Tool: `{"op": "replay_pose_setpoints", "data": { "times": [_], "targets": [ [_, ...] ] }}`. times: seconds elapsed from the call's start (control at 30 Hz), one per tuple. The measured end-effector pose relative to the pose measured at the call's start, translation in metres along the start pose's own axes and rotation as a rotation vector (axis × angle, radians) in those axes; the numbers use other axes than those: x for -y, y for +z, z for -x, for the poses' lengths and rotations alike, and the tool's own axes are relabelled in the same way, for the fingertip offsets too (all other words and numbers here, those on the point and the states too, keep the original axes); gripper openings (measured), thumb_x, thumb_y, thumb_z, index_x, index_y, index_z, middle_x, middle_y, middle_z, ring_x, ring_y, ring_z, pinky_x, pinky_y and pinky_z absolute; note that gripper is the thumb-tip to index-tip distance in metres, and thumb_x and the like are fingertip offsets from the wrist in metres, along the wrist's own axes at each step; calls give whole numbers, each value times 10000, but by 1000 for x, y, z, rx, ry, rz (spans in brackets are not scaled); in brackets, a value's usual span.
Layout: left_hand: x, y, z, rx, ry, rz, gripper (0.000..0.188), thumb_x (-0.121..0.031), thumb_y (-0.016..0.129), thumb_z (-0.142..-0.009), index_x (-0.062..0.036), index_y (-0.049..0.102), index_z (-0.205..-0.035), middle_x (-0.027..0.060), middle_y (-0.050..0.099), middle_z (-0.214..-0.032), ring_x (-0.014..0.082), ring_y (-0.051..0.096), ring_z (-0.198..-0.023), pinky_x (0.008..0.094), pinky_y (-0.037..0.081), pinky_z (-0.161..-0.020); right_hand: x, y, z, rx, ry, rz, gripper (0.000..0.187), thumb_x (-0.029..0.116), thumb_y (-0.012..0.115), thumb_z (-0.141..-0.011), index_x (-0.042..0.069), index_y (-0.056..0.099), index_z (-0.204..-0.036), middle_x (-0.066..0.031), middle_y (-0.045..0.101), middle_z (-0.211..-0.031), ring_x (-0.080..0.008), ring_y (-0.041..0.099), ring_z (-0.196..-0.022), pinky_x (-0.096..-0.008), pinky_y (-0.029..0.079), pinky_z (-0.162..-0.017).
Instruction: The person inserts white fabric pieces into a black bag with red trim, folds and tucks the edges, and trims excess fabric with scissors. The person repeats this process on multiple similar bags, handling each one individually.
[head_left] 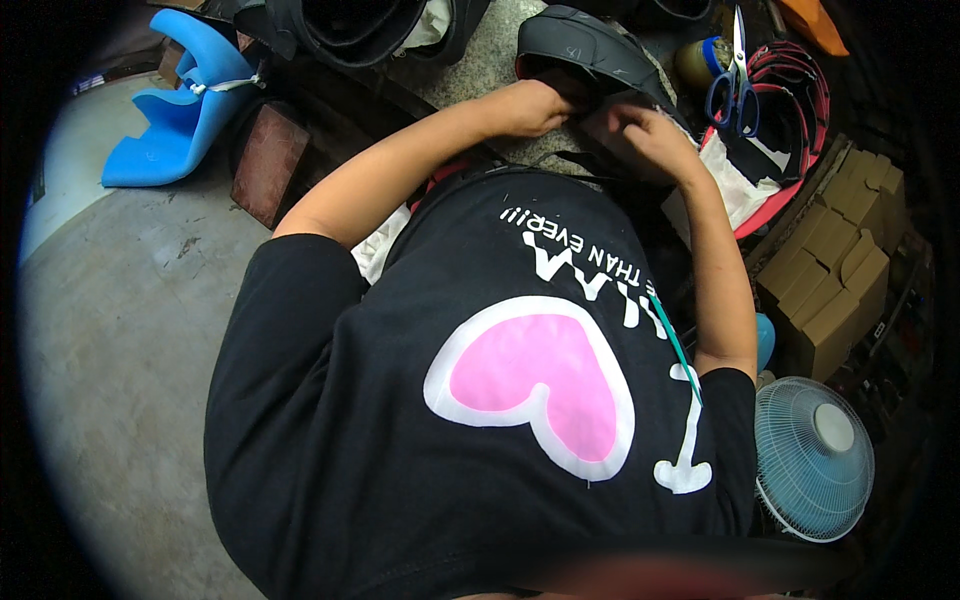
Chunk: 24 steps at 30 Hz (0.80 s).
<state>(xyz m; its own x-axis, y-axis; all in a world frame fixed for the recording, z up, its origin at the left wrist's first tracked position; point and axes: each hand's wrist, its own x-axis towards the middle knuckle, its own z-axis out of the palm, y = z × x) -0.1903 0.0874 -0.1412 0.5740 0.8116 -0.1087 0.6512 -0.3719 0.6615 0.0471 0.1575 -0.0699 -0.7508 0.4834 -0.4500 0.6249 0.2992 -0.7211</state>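
A black, curved, padded-looking piece (590,52) with small pale marks lies on the grey work surface in front of me. My left hand (540,108) is closed at the inner edge of this piece, its fingertips hidden in the dark hollow. To the right, my right hand (655,142) is curled with thumb and fingers drawn together, near the piece's right end. Whatever it pinches is too small or dark to make out. A black strap-like strip (572,158) lies below the hands, close to my body.
Blue-handled scissors (738,95) rest beside a jar with a blue rim (703,62). Red-edged black strips (800,95) lie coiled at the right. Rolled black pieces (360,30) and a blue foam sheet (190,120) are at the left. Cardboard boxes (830,250) and a fan (815,455) stand right.
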Motion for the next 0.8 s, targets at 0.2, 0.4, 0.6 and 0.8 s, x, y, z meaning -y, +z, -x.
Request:
{"op": "replay_pose_setpoints", "data": {
  "times": [0.2, 0.4, 0.6, 0.8],
  "targets": [
    [-14, -1, 0, -149, 297, -339, 361, -146, 578, -820, -83, 575, -1175, 68, 563, -1267, 280, 580, -1071, 378, 494, -867, -15, 6, -16, -338, -36, -22, 272, 124, 455, -828, 48, 609, -1038, -148, 667, -963, -302, 629, -909, -355, 473, -852],
    [-20, 1, -3, -100, 208, -308, 291, -107, 557, -800, -104, 550, -1091, 72, 530, -1301, 299, 549, -1106, 396, 510, -830, -21, -1, -19, -250, -5, -42, 326, 112, 472, -840, 33, 604, -1127, -140, 662, -1041, -251, 619, -996, -332, 457, -909],
    [-27, -8, 3, -39, 164, -352, 418, -159, 589, -819, -166, 546, -1234, 72, 639, -1147, 289, 629, -1015, 402, 537, -790, -16, -2, 12, -120, -102, -17, 352, 132, 562, -860, 15, 590, -1191, -160, 657, -1099, -268, 623, -1045, -345, 456, -933],
    [-40, -11, -9, 97, 46, -237, 428, -233, 658, -813, -157, 549, -1219, 76, 579, -1254, 299, 643, -985, 405, 553, -761, -5, 18, 32, -236, 53, 187, 308, 130, 561, -843, 37, 621, -1130, -202, 665, -1057, -370, 639, -987, -417, 499, -876]
  ]
}}
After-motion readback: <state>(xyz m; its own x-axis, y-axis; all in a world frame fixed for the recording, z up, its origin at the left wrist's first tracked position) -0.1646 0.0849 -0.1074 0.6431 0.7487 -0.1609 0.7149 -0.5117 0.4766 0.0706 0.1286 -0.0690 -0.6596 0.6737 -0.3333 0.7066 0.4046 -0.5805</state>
